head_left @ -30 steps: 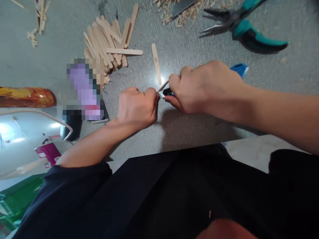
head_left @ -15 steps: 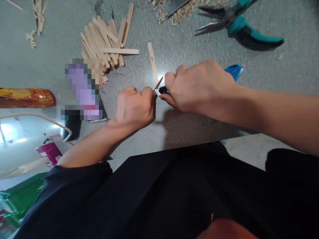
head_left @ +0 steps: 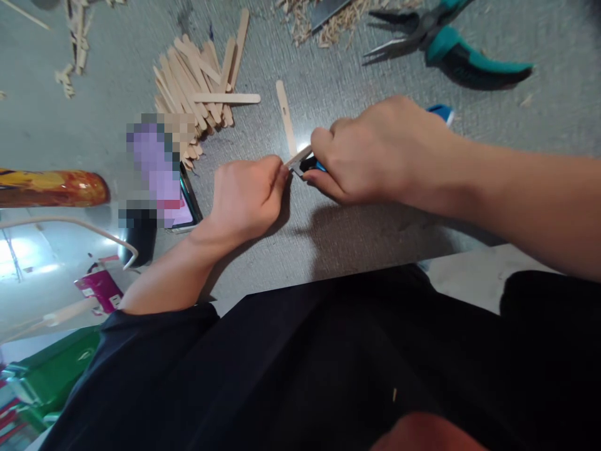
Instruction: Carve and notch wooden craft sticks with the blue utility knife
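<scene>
My left hand (head_left: 248, 194) is closed on one end of a wooden craft stick (head_left: 299, 155), which slants up to the right toward my other hand. In my right hand (head_left: 385, 153) is a blue utility knife (head_left: 441, 113), its tail showing behind the fist. The knife's blade (head_left: 298, 169) lies against or just under the craft stick, close to my left fingertips; exact contact is hard to see. Just beyond my hands lies another craft stick (head_left: 284, 113) with a small slot in it.
A heap of craft sticks (head_left: 192, 78) lies beyond my left hand. Teal-handled pliers (head_left: 436, 44) and wood shavings (head_left: 328, 31) sit at the far side. To the left are a phone (head_left: 185, 207), an orange bottle (head_left: 56, 186) and a black object with a white cable (head_left: 138, 235).
My left hand has shifted slightly left and my right hand slightly up. More of the craft stick shows between them, at a flatter slant. The view has tilted a little.
</scene>
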{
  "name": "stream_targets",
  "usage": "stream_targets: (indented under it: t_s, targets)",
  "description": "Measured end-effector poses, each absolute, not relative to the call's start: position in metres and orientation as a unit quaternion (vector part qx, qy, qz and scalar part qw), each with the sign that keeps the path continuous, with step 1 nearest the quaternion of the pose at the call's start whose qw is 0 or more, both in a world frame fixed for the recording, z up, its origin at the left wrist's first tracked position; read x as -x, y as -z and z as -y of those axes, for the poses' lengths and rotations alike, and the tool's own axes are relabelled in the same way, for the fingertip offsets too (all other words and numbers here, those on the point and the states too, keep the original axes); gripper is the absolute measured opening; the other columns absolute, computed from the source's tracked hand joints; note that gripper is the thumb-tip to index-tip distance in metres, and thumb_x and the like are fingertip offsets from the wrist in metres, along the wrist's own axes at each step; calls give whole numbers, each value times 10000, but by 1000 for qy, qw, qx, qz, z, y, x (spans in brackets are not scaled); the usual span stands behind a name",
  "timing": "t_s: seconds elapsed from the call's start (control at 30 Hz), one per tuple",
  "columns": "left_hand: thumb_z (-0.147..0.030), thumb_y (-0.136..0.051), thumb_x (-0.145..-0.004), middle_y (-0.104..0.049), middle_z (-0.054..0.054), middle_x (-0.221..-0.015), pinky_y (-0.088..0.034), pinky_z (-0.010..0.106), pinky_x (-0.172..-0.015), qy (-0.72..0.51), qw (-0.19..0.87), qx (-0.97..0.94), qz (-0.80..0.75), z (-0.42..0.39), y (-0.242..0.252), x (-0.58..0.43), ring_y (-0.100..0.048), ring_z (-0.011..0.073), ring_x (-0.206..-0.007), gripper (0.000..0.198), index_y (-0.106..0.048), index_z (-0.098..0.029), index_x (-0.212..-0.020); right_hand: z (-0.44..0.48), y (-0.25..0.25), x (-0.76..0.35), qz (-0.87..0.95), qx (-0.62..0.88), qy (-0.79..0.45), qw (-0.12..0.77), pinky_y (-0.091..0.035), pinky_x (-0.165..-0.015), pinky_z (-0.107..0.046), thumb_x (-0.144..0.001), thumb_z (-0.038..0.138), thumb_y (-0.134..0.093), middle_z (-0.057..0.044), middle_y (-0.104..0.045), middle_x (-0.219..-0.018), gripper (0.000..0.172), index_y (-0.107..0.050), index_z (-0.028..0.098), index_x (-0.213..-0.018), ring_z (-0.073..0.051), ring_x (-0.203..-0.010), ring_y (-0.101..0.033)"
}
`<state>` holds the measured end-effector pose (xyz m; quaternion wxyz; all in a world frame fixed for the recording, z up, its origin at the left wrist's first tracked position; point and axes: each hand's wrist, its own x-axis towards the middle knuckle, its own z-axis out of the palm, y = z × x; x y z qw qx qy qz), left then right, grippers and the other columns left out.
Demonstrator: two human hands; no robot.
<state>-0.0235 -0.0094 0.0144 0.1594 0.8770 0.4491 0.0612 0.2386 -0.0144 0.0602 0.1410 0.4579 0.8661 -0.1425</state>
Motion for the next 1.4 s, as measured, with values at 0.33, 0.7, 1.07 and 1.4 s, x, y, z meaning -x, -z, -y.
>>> stream_targets:
  t_s: [0.33,0.7,1.07,1.4]
  targets:
    - [-579,-374,-1231,-663,55,-674,-366,421,-660,-41,148,-884,-442,11,-15,21,-595,255,-622,560,-667,-282,-858,17,-60,-235,-861,-468,126,152,-380,-663,-430,-1228,601,-279,-259,-886,-1173,731,-748,101,-1481,-431,-930,-826]
    - [-579,-429,-1203,-680,72,-667,-462,452,-699,-58,129,-883,-448,15,-6,23,-659,295,-641,502,-696,-300,-883,16,-68,-235,-870,-442,142,165,-395,-658,-449,-1242,571,-328,-311,-851,-1153,701,-730,40,-1461,-517,-1021,-870]
    - [-564,-383,-1179,-735,105,-749,-477,482,-782,51,144,-857,-492,19,-27,10,-751,361,-815,486,-745,-308,-979,14,-54,-234,-870,-443,113,183,-619,-747,-501,-1230,670,-233,-239,-865,-1103,775,-737,118,-1433,-477,-991,-861]
    - [-559,-347,-1179,-723,121,-765,-427,483,-769,58,132,-859,-492,19,-25,8,-708,351,-769,517,-740,-300,-963,21,-52,-225,-853,-477,143,158,-648,-809,-514,-1248,642,-323,-214,-852,-1109,679,-729,128,-1428,-464,-1005,-868]
